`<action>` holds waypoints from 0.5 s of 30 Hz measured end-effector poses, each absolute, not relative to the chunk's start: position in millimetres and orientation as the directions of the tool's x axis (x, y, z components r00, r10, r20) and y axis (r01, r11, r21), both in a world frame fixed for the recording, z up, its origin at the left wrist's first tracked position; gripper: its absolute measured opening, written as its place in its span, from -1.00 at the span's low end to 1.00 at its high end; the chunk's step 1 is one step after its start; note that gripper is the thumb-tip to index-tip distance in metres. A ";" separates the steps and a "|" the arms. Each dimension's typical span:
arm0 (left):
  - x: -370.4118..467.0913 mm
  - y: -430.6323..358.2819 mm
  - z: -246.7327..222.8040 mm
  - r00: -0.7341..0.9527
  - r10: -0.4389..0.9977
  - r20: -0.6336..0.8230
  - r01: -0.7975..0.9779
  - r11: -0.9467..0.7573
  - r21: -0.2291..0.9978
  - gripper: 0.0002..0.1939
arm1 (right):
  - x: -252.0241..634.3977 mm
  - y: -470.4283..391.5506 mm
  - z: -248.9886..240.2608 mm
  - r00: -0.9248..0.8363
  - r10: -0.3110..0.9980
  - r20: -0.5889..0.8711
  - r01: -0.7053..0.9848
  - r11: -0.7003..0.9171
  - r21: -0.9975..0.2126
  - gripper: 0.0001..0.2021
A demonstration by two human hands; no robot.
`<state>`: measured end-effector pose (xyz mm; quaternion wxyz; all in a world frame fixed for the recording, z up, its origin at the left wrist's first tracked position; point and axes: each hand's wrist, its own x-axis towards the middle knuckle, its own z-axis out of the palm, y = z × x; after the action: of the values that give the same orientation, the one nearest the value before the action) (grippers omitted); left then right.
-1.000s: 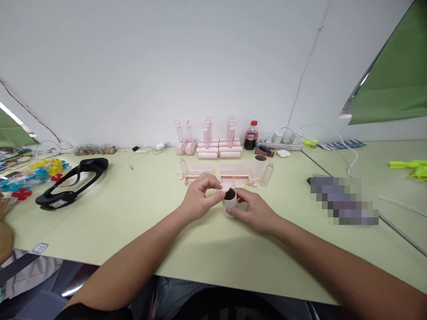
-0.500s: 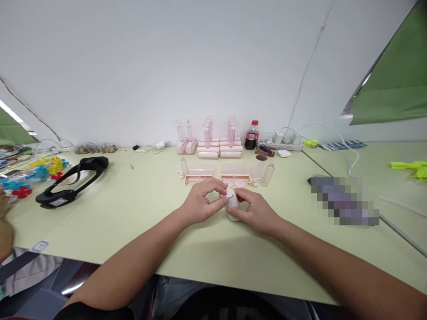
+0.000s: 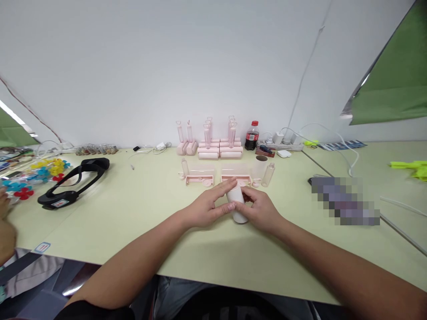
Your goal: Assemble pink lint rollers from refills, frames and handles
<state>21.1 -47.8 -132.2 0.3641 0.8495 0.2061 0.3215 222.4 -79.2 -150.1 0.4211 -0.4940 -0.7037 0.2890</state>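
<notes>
A white roll (image 3: pixel 239 212), a plain cylinder with a pale pink upper end, stands tilted just above or on the table between my hands. My right hand (image 3: pixel 262 209) is closed round its right side, thumb across the front. The fingers of my left hand (image 3: pixel 213 206) lie stretched over the roll's upper end, and its thumb presses the side close to my right thumb. Behind are pink open trays (image 3: pixel 199 180) with clear covers, round pink discs (image 3: pixel 207 182) and a small clear bottle (image 3: pixel 268 174).
Pink roller cases (image 3: pixel 208 153) with upright handles stand by the wall beside a cola bottle (image 3: pixel 252 135). A black headset (image 3: pixel 73 182) lies left, near colourful plastic flowers (image 3: pixel 50 168) and another person's arm. On the right are a blurred dark object (image 3: pixel 343 202) and cables.
The roll has tipped and shifted slightly right. My left fingers have straightened and flattened over its upper end, while my left thumb has moved along its side. A pink disc at left is now uncovered.
</notes>
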 end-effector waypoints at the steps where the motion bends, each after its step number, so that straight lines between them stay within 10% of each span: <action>1: 22.1 -47.5 -134.5 0.694 0.596 0.405 0.096 -0.634 0.768 -0.40 | 222.2 -79.3 -149.8 -0.184 0.932 0.312 0.436 0.362 -0.824 -0.70; 9: 28.7 -39.4 -150.0 0.483 0.743 0.463 -0.005 -0.527 0.850 -0.45 | 241.1 -80.4 -115.5 -0.444 0.870 0.214 0.515 0.443 -0.733 -0.71; 15: 25.4 -35.7 -144.4 0.409 0.839 0.359 -0.019 -0.385 0.923 -0.48 | 357.5 -63.2 -67.8 0.155 0.979 0.130 0.924 -0.097 -0.371 -0.79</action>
<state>25.4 -35.7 -144.4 0.4694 0.6956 0.2948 0.4570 357.5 -63.2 -67.8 0.1863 -0.7367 -0.6457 0.0749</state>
